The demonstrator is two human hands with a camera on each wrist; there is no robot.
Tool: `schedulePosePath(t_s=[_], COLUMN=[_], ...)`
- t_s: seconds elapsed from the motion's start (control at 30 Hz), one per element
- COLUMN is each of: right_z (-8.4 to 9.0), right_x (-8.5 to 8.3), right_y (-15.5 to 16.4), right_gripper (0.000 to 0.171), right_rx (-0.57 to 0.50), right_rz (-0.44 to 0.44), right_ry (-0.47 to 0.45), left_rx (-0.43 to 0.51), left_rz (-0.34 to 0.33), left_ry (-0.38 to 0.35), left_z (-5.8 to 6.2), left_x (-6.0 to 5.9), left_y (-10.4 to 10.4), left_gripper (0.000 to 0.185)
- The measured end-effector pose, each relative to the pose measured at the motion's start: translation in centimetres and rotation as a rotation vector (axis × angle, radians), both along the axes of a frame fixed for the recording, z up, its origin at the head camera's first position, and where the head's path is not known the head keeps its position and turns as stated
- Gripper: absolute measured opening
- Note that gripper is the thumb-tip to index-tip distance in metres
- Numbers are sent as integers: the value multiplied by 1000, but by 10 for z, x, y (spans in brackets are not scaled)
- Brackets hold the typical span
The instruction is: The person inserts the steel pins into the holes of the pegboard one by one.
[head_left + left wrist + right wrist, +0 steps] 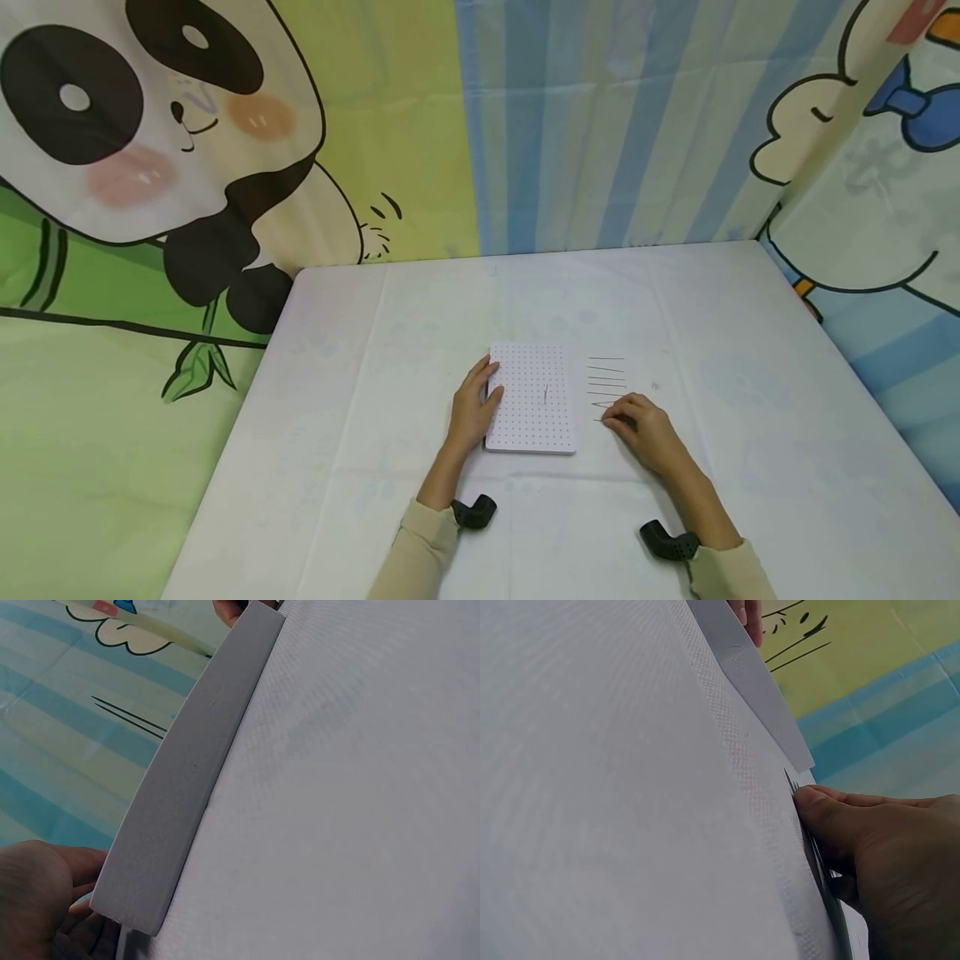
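Note:
A white perforated board [531, 400] lies flat on the table, with one thin pin [546, 392] standing in it near the middle. My left hand [483, 393] rests against the board's left edge with its fingers fairly straight. The left wrist view shows that hand [37, 900] at the near corner of the board [187, 787]. Several thin dark pins [607, 375] lie in a row just right of the board. My right hand [613, 422] is at the near end of that row. Its thumb and curled fingers [817, 817] pinch a pin [789, 780] against the cloth.
A white cloth covers the table [720, 350]. Cartoon backdrops close it in: a panda [135, 125] at the left, blue stripes [600, 125] behind and a drawing at the right. Black wrist mounts [474, 510] [670, 542] sit near the front edge.

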State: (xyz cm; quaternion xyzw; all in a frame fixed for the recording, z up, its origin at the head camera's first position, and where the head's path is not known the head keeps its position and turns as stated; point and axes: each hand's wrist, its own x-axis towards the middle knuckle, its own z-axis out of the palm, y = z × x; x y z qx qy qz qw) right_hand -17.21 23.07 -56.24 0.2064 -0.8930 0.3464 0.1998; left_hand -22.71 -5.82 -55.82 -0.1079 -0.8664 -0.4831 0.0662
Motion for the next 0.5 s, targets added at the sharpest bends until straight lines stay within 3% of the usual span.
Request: schedulePosePath(t_s=[0.5], right_z=[0], right_x=[1], right_y=[-1], right_gripper=[21], right_rx=[8], right_rz=[28], right_ry=[85], left_rx=[13], left_rz=[-3], left_ry=[-11], left_z=[0], left_x=[1], left_y=[-1], left_gripper=[47])
